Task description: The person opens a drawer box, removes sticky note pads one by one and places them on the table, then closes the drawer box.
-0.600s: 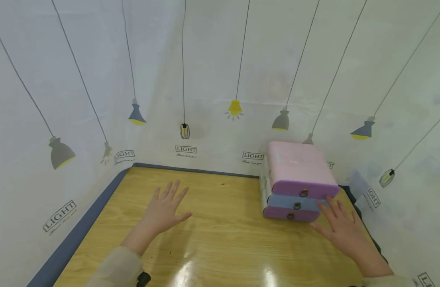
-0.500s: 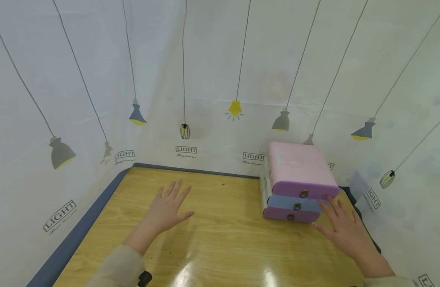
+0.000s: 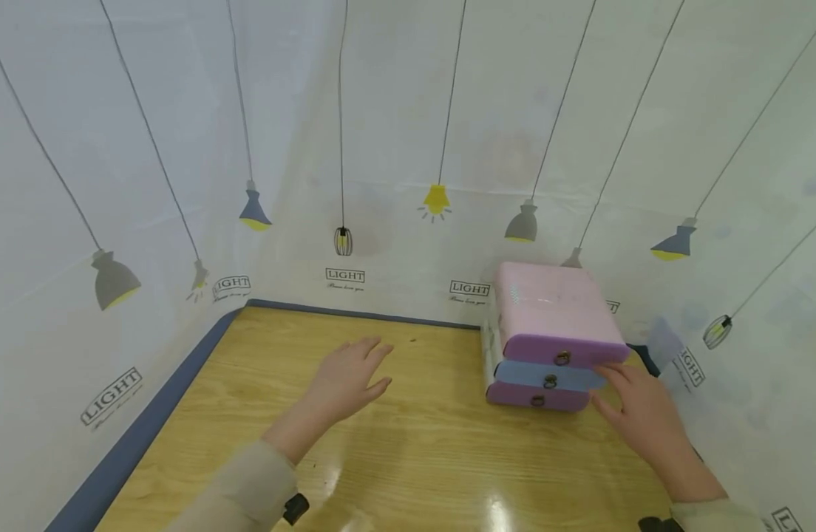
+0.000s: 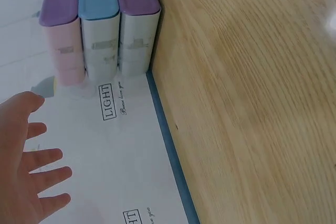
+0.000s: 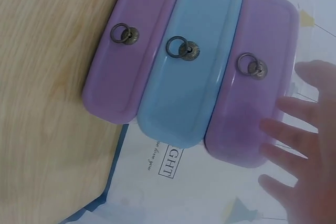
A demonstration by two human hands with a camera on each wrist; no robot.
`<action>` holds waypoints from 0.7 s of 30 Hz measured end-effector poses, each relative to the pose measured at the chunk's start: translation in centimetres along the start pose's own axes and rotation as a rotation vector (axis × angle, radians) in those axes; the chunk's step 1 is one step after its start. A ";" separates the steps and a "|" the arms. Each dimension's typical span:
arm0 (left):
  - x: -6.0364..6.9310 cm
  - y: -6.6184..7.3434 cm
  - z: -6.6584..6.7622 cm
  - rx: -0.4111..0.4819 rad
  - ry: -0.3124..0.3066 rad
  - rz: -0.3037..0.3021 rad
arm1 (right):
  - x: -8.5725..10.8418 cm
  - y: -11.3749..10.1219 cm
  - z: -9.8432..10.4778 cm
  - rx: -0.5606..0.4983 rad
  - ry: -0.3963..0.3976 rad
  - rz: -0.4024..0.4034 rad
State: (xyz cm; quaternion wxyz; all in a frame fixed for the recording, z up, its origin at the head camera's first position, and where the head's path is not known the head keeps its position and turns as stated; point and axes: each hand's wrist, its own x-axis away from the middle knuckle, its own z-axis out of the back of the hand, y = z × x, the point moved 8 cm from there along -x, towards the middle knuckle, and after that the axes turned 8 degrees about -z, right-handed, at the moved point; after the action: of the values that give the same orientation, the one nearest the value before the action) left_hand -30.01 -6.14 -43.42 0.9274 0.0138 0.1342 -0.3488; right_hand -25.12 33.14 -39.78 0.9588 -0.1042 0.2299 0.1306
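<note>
A small three-tier drawer box point(image 3: 557, 299) stands at the back right of the wooden table, all its drawers pushed in. Its top front point(image 5: 254, 95) is purple, the middle front point(image 5: 189, 98) light blue, and the bottom front point(image 5: 123, 77) purple. Each front carries a bronze ring pull point(image 5: 254, 66). My right hand point(image 3: 644, 417) hovers before the box's right end, fingers loosely spread and overlapping the top front in the right wrist view; whether they touch it I cannot tell. Over the table's left-middle hangs my left hand point(image 3: 341, 380), fingers extended, holding nothing, apart from the box.
Light wood tabletop point(image 3: 434, 443) spreads in front of the box. White sheeting point(image 3: 395, 133) printed with hanging lamps encloses the back and sides. A blue strip point(image 3: 155, 410) runs along the table's left and back edges. The box stands close to the back sheeting.
My left hand has shifted right, its fingers now closer together. My right hand has moved slightly, with its fingers bending a little near the drawer fronts. The drawer box stays in place.
</note>
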 end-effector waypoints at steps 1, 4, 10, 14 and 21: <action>-0.3 0.5 0.2 -0.004 0.009 -0.013 | -0.3 -0.1 0.2 -0.004 0.028 0.018; -1.2 1.9 0.5 -0.018 0.038 -0.049 | -1.2 -0.4 0.8 -0.008 0.089 0.051; -2.7 4.7 0.8 -0.075 0.068 -0.135 | -2.4 -0.5 1.5 -0.018 0.138 0.054; -3.5 6.3 0.8 -0.060 0.081 -0.184 | -3.3 0.0 1.7 0.003 0.135 0.032; -5.1 8.8 0.3 -0.029 0.066 -0.230 | -5.1 2.3 1.1 -0.031 -0.031 -0.053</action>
State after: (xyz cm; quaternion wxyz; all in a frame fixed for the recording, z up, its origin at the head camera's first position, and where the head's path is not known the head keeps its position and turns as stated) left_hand -27.86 3.77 -42.46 0.8764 -0.0035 0.1706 -0.4503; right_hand -29.75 34.56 -36.77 0.9637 -0.1229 0.2099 0.1102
